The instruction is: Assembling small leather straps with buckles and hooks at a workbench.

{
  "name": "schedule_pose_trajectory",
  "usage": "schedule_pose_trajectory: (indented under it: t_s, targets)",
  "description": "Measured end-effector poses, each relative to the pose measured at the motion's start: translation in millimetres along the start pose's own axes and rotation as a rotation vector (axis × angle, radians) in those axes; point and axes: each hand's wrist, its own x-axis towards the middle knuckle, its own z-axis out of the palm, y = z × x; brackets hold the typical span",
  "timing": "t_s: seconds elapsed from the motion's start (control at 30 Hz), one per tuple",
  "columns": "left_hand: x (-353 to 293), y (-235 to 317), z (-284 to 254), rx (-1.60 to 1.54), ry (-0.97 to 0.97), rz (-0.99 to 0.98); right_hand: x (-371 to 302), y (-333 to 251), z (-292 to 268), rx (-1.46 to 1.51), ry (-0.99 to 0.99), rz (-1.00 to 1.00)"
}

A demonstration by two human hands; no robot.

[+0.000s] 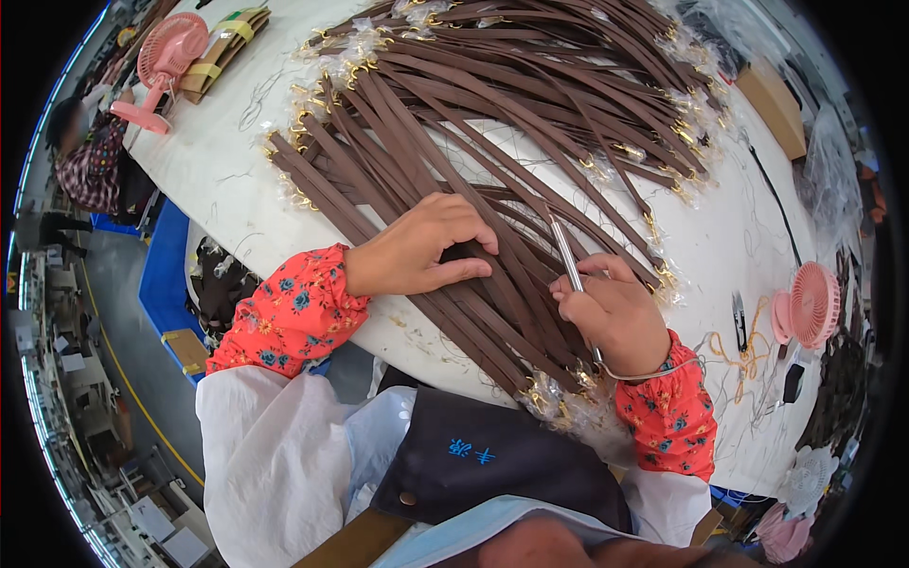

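Many long brown straps [540, 109] with gold metal clasps, their ends wrapped in clear plastic, lie in overlapping layers across the white table [222, 204]. My left hand [421, 248] rests over the nearer straps, thumb and bent fingers closed at the edge of one brown strap [507, 275]. What the undersides of those fingers touch is partly hidden. In my right hand [615, 312] is a slim silver pen-like tool [566, 252], its pointed tip directed away from me over the straps. A thin cord [653, 377] passes by my right wrist.
Pink fans stand at the far left [170, 57] and right [810, 305]. Thread snips [739, 320] lie beside tangled yellow string [743, 360]. A cardboard box [772, 109] sits far right. Blue bins [170, 275] stand left of the table; a person in checks [90, 175] sits beyond.
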Motion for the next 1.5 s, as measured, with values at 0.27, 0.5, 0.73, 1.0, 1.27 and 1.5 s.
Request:
schedule_pose_trajectory:
  t_s: [0.27, 0.5, 0.73, 1.0, 1.27, 1.5]
  targets:
    - [3, -3, 3, -0.02, 0.003, 0.016, 17, 20, 22, -0.471, 0.086, -0.05]
    - [2, -7, 7, -0.023, 0.02, 0.026, 41, 23, 38, 1.046, 0.506, 0.431]
    - [3, -5, 4, -0.036, -0.003, 0.007, 16, 3, 34, 1.646, 0.284, 0.597]
    - [10, -6, 6, -0.032, -0.066, 0.035, 1, -12, 17, 0.991, 0.15, 0.468]
    - [15, -7, 8, -0.049, -0.102, 0.026, -6, -21, 4, 0.795, 0.099, 0.41]
    - [4, -18, -7, 0.091, -0.001, -0.062, -53, -11, -51, 0.795, 0.433, 0.682]
